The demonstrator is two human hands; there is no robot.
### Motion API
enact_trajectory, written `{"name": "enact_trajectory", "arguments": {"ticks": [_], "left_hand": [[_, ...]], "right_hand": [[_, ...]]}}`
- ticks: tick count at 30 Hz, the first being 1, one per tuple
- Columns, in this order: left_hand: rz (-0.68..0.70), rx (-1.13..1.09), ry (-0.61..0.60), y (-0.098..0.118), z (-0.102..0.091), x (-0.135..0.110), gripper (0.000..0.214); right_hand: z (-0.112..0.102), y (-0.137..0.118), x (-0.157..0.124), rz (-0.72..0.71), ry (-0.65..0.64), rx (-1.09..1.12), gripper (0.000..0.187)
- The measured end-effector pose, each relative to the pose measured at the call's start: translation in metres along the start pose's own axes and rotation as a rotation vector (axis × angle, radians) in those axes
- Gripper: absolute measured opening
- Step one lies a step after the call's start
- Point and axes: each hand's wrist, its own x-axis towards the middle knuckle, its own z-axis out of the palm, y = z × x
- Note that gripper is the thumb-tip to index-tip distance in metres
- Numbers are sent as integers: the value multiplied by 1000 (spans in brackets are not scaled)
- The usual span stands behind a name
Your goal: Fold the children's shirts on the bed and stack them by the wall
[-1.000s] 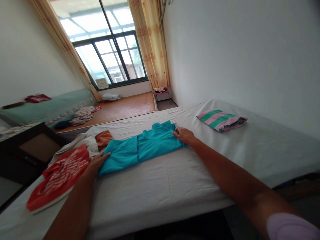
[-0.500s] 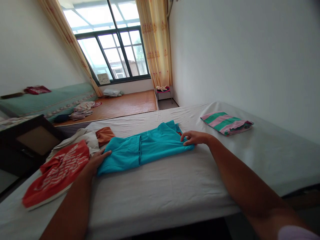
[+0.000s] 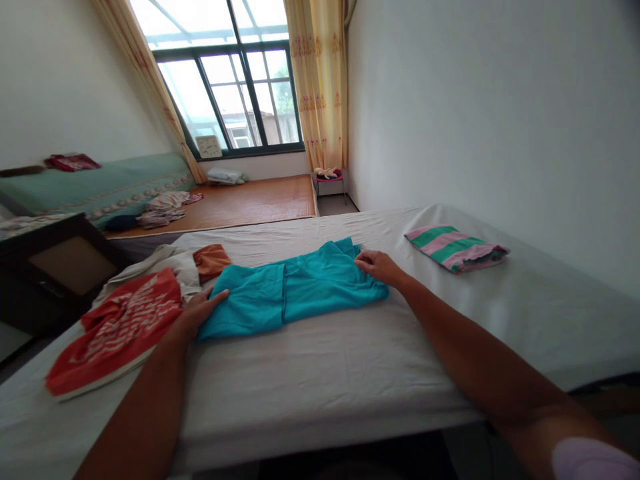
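A folded turquoise garment lies across the white-sheeted bed in front of me, with a fold line near its middle; its exact kind is hidden by the folding. My left hand rests at its left end, thumb stretched out on the cloth and fingers apart. At the right end, my right hand has its fingertips pinched together on the upper edge of the cloth. Beside my left forearm lies a red garment with white lettering. Beyond it are a beige cloth and an orange-brown cloth.
A folded pink-and-green striped garment lies on the bed's right side, near the wall. Behind stands another bed with a brown mat and several cloths. A dark cabinet is at left; a small stool stands below the curtain.
My right hand has moved slightly left and up along the garment's right end, and its fingers have drawn together. My left hand stays at the left end. The view has tilted slightly.
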Motion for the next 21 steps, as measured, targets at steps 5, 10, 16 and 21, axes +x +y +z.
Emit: {"name": "enact_trajectory", "arguments": {"ticks": [5, 10, 16, 21], "left_hand": [[-14, -32, 34, 4, 2, -7, 52], [26, -95, 7, 3, 3, -11, 48], [76, -101, 21, -1, 2, -10, 37], [99, -93, 4, -4, 2, -5, 37]], "right_hand": [[7, -23, 43, 92, -35, -96, 30], [19, -46, 70, 51, -94, -145, 36], [38, -68, 74, -31, -140, -191, 37], [49, -78, 56, -217, -220, -205, 39]]}}
